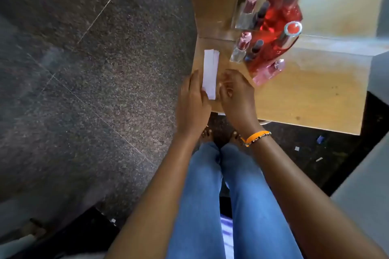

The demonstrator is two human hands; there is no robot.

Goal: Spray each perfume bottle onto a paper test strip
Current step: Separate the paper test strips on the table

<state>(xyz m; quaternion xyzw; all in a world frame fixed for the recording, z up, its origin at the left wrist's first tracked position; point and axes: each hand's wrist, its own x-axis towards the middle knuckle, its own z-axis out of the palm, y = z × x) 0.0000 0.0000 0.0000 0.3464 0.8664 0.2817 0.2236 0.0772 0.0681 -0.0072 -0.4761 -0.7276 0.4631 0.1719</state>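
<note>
A stack of white paper test strips (210, 71) lies on the left end of a wooden shelf (305, 94). My left hand (192, 103) rests at the stack's near left corner, fingers fairly straight. My right hand (235, 94), with an orange band on its wrist, is at the stack's near right edge with curled fingers; whether it pinches a strip is unclear. Behind stand a tall red bottle (271, 50), a small clear bottle with a pink cap (241, 48), a dark bottle (254, 49) and a pink bottle (269, 71).
A mirror (336, 6) behind the shelf repeats the bottles. Dark speckled floor tiles (84, 69) fill the left. My legs in blue jeans (221, 195) are below the shelf edge. Scraps of paper (319, 159) lie on the floor at the right.
</note>
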